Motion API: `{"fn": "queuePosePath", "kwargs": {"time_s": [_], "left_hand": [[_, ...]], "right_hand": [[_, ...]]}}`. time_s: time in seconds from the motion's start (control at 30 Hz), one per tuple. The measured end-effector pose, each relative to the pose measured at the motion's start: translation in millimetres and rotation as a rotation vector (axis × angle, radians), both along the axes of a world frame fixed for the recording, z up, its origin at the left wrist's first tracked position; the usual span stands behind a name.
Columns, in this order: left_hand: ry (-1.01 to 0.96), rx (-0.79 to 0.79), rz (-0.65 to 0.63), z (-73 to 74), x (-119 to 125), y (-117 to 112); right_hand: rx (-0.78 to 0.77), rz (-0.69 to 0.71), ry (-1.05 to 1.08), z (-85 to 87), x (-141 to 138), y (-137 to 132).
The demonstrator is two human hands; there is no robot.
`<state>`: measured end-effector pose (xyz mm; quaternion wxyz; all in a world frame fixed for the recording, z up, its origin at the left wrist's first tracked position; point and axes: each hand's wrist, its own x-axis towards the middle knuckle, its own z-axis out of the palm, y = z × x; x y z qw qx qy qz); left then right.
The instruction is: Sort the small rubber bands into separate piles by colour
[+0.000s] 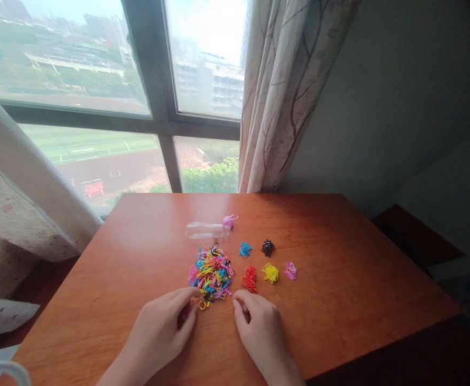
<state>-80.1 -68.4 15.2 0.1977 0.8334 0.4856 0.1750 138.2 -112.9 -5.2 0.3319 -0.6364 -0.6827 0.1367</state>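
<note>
A mixed heap of small coloured rubber bands [211,273] lies in the middle of the wooden table [138,268]. Beside it sit small sorted clusters: blue [245,249], black [267,247], red [250,279], yellow [270,273] and pink [290,270]. My left hand [160,332] rests at the heap's near edge, fingers curled, its fingertips touching a yellow band. My right hand [259,328] lies just below the red cluster with fingers pinched together; what they hold, if anything, is too small to see.
A clear plastic bottle [206,230] with a pink cap [230,220] lies on its side behind the heap. Beyond the table are a window and a patterned curtain [286,91]. The table's right edge drops off to a dark floor and low furniture.
</note>
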Motion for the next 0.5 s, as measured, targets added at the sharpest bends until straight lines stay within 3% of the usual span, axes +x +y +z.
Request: {"fn": "queuePosePath", "kwargs": {"time_s": [0.23, 0.5], "left_hand": [[0.029, -0.027, -0.084, 7.2, -1.8, 2.6], [0.037, 0.02, -0.081, -2.0, -4.6, 5.0]], "right_hand": [[-0.003, 0.02, -0.014, 0.6, -0.2, 0.3], [-0.023, 0.022, -0.003, 2.7, -1.8, -1.4]]}}
